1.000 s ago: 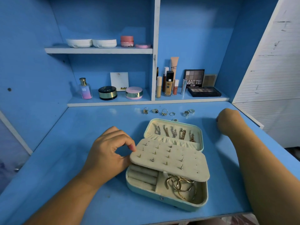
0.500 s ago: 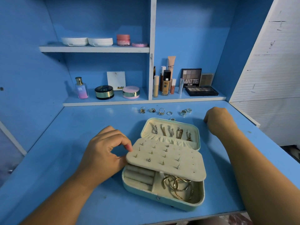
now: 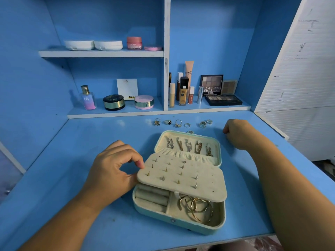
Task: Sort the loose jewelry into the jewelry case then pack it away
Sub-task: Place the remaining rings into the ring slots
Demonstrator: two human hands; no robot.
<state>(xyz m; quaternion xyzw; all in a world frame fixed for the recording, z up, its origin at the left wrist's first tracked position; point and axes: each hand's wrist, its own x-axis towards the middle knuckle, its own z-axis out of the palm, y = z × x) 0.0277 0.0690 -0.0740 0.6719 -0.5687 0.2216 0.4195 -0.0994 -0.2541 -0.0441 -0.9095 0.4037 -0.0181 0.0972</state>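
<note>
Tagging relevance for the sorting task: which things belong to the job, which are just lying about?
Job: open mint-green jewelry case; its cream earring panel, pinched by the left hand; loose metal rings on the blue desk.
Lying about: purple perfume bottle, round compacts, black MATTE eyeshadow palette.

The fingers of the right hand (image 3: 239,133) are curled under and turned away, so any content cannot be determined. The thumb tip of the left hand (image 3: 110,171) is concealed under the edge of the pinched earring panel (image 3: 183,178). The rear of the jewelry case (image 3: 177,221) tray is covered by that panel. Both forearms are cut off by the lower edge. Details of the rings (image 3: 178,123) are too small to be resolved.
</note>
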